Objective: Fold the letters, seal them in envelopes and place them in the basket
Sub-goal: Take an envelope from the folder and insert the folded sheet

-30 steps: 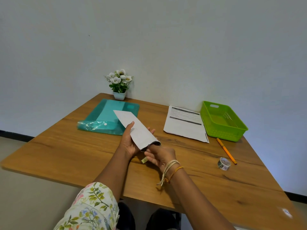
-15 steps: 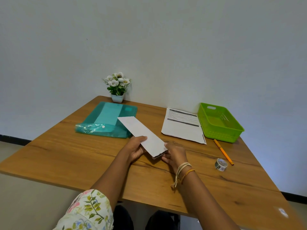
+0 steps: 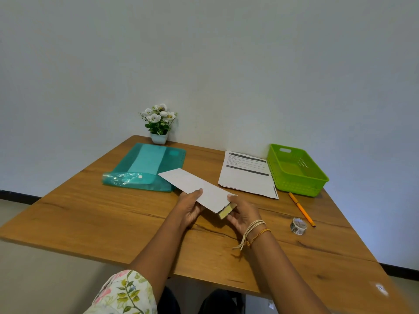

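A long white envelope [image 3: 192, 188] is held just above the middle of the wooden table [image 3: 90, 218], lying nearly flat and angled away to the left. My left hand [image 3: 189, 208] grips its near left edge, thumb on top. My right hand [image 3: 243, 213] pinches the envelope's near end, where a yellowish strip on the flap [image 3: 225, 213] shows. A sheet of printed letters [image 3: 246, 175] lies flat to the right, next to the green plastic basket [image 3: 294, 184], which holds nothing visible.
A teal plastic folder [image 3: 145, 168] lies at the back left, with a small white flower pot [image 3: 159, 123] behind it by the wall. An orange pen [image 3: 301, 209] and a roll of tape [image 3: 298, 225] lie right of my hands.
The envelope has been lowered from a steep tilt to nearly flat. My right hand has shifted to the flap end, and the yellowish strip there is now exposed.
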Motion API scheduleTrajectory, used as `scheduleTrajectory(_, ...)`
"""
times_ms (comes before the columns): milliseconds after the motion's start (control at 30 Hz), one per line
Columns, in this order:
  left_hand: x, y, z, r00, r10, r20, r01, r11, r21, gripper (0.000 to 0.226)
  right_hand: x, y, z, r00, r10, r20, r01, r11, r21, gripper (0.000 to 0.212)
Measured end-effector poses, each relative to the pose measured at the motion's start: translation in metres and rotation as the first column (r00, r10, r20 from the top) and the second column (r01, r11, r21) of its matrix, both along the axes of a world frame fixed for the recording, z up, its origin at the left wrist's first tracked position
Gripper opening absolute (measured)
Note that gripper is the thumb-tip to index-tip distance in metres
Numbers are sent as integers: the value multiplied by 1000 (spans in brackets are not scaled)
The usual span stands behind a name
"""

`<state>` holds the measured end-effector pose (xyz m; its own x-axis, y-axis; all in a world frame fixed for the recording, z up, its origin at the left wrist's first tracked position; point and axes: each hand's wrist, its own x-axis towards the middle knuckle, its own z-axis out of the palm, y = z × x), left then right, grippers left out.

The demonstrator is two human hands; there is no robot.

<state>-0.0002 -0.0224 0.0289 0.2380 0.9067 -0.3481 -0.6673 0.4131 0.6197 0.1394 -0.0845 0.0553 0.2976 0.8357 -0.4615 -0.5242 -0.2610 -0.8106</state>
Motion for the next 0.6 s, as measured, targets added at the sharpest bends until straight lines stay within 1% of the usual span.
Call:
scheduleTrajectory(67,1,-2,5,997,-47,-65,44,998,-38,48,5,6,-7,985,-39,171,50,997,-63,20)
scheduleTrajectory(100,1,-2,9,987,-111,-118,104,992,-65,45,9,9,-8,965,-42,259,69,993,-94,20)
scheduleTrajectory(133,-1,-4,15,958,-212,-194,195,976,-100,41,12,12,-8,931,-40,363,90,988,-122,22)
scheduleTrajectory(167,-3,-6,22,894,-336,-297,305,941,-147,40,18,17,-10,875,-20,484,104,983,-148,27)
scheduleTrajectory(200,-6,-9,28,789,-455,-412,412,890,-195,45,24,22,-13,794,27,607,109,976,-187,33)
scheduleTrajectory(233,-8,-10,32,662,-536,-525,493,838,-234,53,29,25,-13,695,82,714,115,968,-223,34)
scheduleTrajectory(267,-8,-12,34,545,-553,-630,535,808,-247,57,31,24,-12,604,120,788,129,961,-245,32)
scheduleTrajectory(300,-6,-14,34,464,-500,-731,538,815,-215,55,33,23,-10,526,142,838,144,957,-253,30)
scheduleTrajectory(333,-4,-15,31,426,-368,-827,513,851,-115,49,34,22,-8,467,148,872,156,956,-246,28)
scheduleTrajectory(367,0,-15,25,414,-168,-895,468,882,51,42,35,22,-9,413,152,898,161,958,-236,26)
scheduleTrajectory(400,3,-14,19,388,71,-919,417,875,244,36,35,22,-8,371,150,916,162,961,-223,22)
scheduleTrajectory(433,4,-14,14,314,300,-900,397,820,412,31,34,23,-9,334,150,930,155,965,-212,19)
scheduleTrajectory(467,4,-13,10,199,472,-859,436,742,509,25,33,24,-8,312,149,939,149,968,-203,18)
scheduleTrajectory(500,3,-12,6,94,571,-816,528,666,527,23,32,26,-9,305,144,942,145,970,-195,18)
scheduleTrajectory(533,2,-12,1,20,605,-796,634,608,478,25,32,28,-9,322,127,938,143,973,-181,20)
scheduleTrajectory(567,2,-12,-5,-23,592,-806,713,575,402,28,31,31,-10,349,111,931,145,975,-170,25)
scheduleTrajectory(600,1,-12,-11,-55,564,-824,757,561,334,31,30,32,-10,377,90,922,145,977,-154,28)
